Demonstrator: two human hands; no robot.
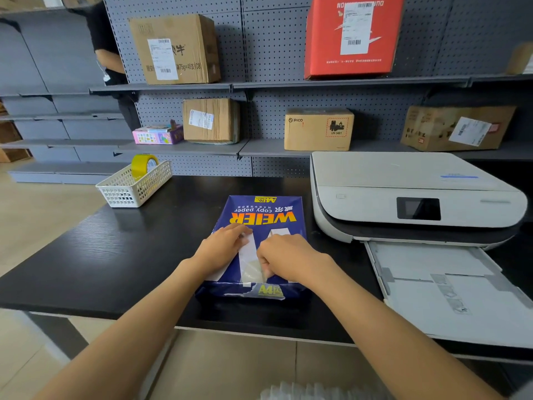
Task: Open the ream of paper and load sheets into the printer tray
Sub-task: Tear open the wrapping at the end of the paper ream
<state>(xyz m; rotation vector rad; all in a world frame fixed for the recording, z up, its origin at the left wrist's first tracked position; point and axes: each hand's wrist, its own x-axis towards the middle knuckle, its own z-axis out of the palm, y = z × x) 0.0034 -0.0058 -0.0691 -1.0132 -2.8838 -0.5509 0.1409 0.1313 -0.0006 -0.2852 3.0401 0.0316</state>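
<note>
Black desk point(86, 255) carries the blue ream point(264, 215); left hand point(223, 248) lies flat and open, right hand point(284, 259) has its grip closed on the torn wrapper flap point(249, 265), fingertips hidden.

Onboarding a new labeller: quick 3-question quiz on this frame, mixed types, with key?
1. True or false: the ream of paper lies on the black table left of the printer.
2. Which hand pinches the torn wrapper flap: A) left hand B) right hand?
3. What sits in the white basket?

Key: 1 true; 2 B, while the left hand presses flat on the ream; 3 a yellow tape roll.
</note>
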